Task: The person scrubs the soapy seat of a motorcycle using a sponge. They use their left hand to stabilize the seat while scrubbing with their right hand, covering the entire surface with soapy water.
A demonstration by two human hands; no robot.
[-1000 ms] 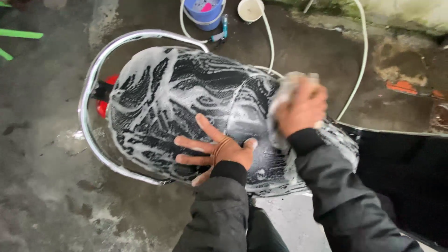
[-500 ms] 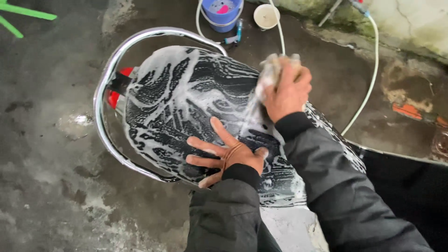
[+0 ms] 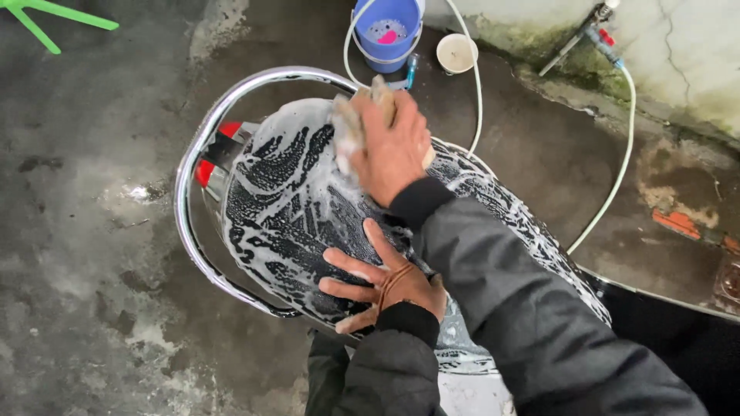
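Note:
A black motorcycle seat [image 3: 297, 208] streaked with white foam fills the middle of the view. My left hand [image 3: 378, 281] lies flat on its near side, fingers spread. My right hand [image 3: 389, 150] grips a soapy sponge [image 3: 347, 131] and presses it on the far upper part of the seat. A chrome grab rail [image 3: 189, 169] curves around the seat's rear end, with a red tail light [image 3: 206, 166] showing under it. Both my arms wear dark jacket sleeves.
A blue bucket [image 3: 389, 31] and a small white cup [image 3: 456, 52] stand on the wet concrete beyond the seat. A white hose [image 3: 617, 169] runs from a wall tap [image 3: 593, 27] across the floor. Green plastic legs [image 3: 46, 19] show at top left.
My right hand has swept the sponge leftward across the seat toward its rear end. The left hand has stayed planted on the seat. The view has shifted a little.

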